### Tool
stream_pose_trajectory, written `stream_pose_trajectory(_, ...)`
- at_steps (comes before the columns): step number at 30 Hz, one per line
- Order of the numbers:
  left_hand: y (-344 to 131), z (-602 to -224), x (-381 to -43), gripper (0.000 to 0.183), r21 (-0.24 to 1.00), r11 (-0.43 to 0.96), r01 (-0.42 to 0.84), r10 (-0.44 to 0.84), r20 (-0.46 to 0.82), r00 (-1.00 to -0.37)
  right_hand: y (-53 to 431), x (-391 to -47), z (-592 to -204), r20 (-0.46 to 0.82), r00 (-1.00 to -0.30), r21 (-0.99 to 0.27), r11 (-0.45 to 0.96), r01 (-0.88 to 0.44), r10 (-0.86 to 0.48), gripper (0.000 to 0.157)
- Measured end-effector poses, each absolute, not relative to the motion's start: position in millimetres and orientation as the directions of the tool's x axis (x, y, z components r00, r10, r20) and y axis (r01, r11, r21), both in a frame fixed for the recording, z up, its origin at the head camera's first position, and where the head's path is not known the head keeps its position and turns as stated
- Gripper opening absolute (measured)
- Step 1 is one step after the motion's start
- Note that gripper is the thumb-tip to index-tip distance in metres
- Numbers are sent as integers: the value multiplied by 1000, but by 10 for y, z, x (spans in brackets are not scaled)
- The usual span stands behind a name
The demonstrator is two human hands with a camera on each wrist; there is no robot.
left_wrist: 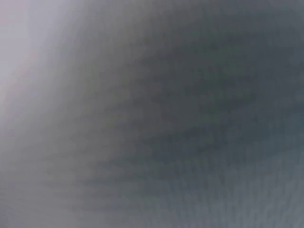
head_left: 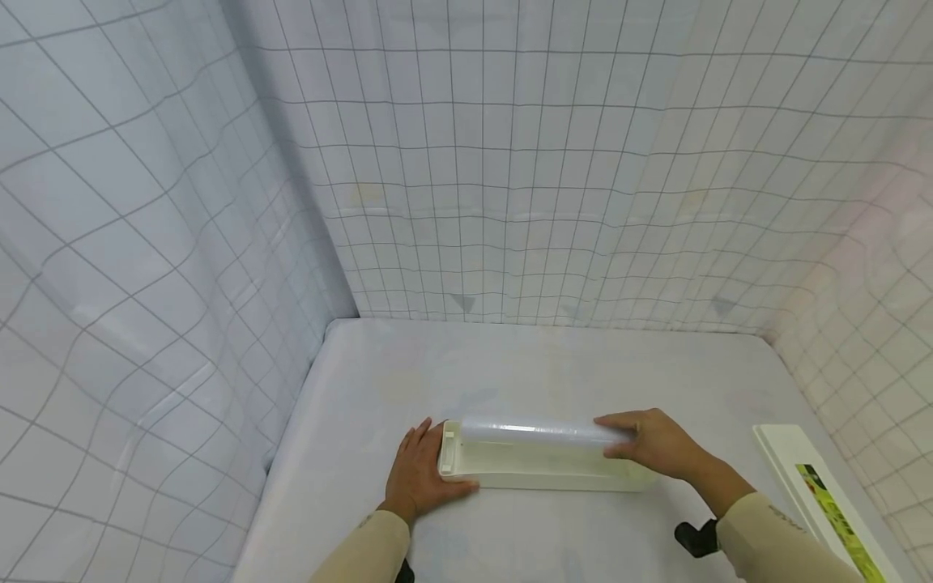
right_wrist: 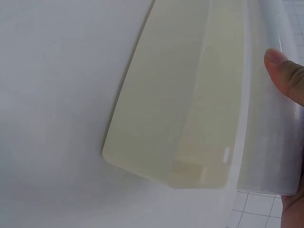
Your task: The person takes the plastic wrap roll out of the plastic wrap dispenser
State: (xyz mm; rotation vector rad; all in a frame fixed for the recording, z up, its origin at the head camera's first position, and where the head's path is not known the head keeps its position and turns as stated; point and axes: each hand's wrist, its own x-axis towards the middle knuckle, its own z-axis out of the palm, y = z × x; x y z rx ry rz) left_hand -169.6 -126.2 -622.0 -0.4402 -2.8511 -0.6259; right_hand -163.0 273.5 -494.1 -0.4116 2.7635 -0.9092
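Head view bright, glare along roll [head_left: 535,430]; left wrist view dim, blurred.

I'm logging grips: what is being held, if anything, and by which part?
The right hand grips the clear roll near its right end; the left hand rests against the left end of the pale tray.

From above, the head camera faces forward and down over a white-covered table [head_left: 568,534]; the right-wrist camera, close in and looking down, shares the cream rectangular plastic box [head_left: 539,481] and translucent cylindrical roll [head_left: 528,429]. Left-wrist view: grey blur, direction unclear.
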Motion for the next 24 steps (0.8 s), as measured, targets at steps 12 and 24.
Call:
stream_pose_trajectory(12,-1255,-6217,-1684,112,356,883,305,238,220,-946,2805,-1659,-4864,-60,-949,-563,795,-224,-310,56)
stream_pose_trajectory(24,-1250,-6250,-1699,113,359,887,291,232,198,-952,2939,-1723,-4816,-60,-970,-573,804,-160,-236,60)
